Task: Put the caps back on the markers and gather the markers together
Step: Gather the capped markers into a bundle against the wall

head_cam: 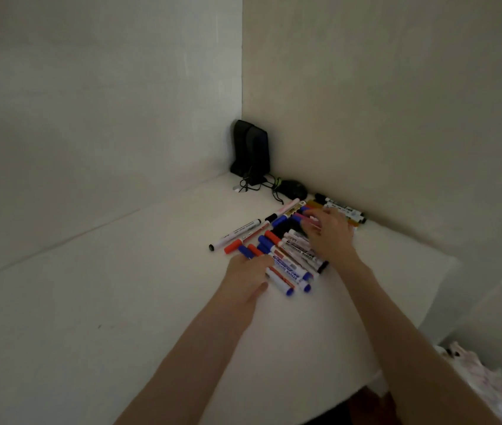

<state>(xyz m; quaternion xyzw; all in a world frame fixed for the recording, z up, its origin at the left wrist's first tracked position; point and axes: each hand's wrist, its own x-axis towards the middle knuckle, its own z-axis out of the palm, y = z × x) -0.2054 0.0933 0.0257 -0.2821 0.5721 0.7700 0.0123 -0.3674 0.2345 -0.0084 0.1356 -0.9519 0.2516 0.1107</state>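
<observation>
Two bare hands work at a pile of markers on a white table [90, 302] set into a corner between two pale walls. Lighting is dim.

Leftmost item: a black-capped marker [235, 234], lying diagonally, just apart from the pile. A red-capped marker [241, 241] lies just beside it on the near side, roughly parallel.

The left hand [245, 276] rests at the near-left edge of the pile, palm down. It is flat and wide: the fingers are straight and lie on blue-capped markers, and the thumb is spread to the right beside a white barrel.

Two black speakers [251, 148] stand upright in the back corner, with loose cables [255, 185] at their foot.

The pile [292, 256] sits between the hands. It consists of white barrels with blue, red and black caps, most lying diagonally, touching or overlapping. Whether every marker is capped cannot be told.

A black mouse [293, 189] lies behind the pile, near the right wall.

The right hand [331, 236] is over the far-right part of the pile, palm down. Its fingers are spread wide and slightly bent, with the tips on the far markers; the tips are blurred.

A short row [343, 209] of further markers lies along the foot of the right wall, just beyond the right hand.

A pale patterned cloth [476, 375] shows at lower right, below the table edge.
</observation>
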